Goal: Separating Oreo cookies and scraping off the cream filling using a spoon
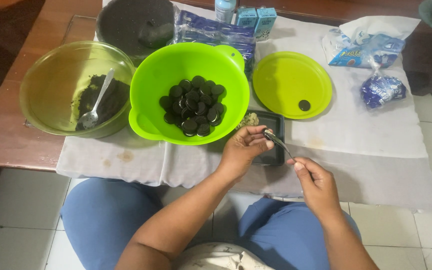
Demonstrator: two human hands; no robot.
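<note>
We take the bright green bowl point(190, 92) as our landmark. It holds a heap of dark round biscuit halves point(193, 106) in its middle. Just in front of the bowl, toward us and slightly right, our left hand point(241, 150) is curled with thumb and fingers pinched together — it seems to grip something small, but we cannot tell what, as the fingers hide it. Our right hand point(315, 182) sits further right and nearer to us, closed around the handle of a spoon point(276, 142), whose tip reaches up to the left hand's fingertips, so the two hands meet over the spoon.

Under the left hand, touching the bowl's front-right edge, lies a small black tray point(273, 125) with a pale crumbly lump point(250, 119) in its near corner beside the bowl. Right of the bowl sits a green plate point(286, 80) carrying one dark biscuit half point(304, 105). Left of the bowl stands an olive bowl point(56, 80) with dark crumbs point(113, 97) and a second spoon point(96, 102) resting in them. Behind the green bowl are a dark round pan point(126, 20) and blue wrappers point(211, 32); far right of it lie blue packets point(376, 50) — all on a pale cloth point(366, 150).
</note>
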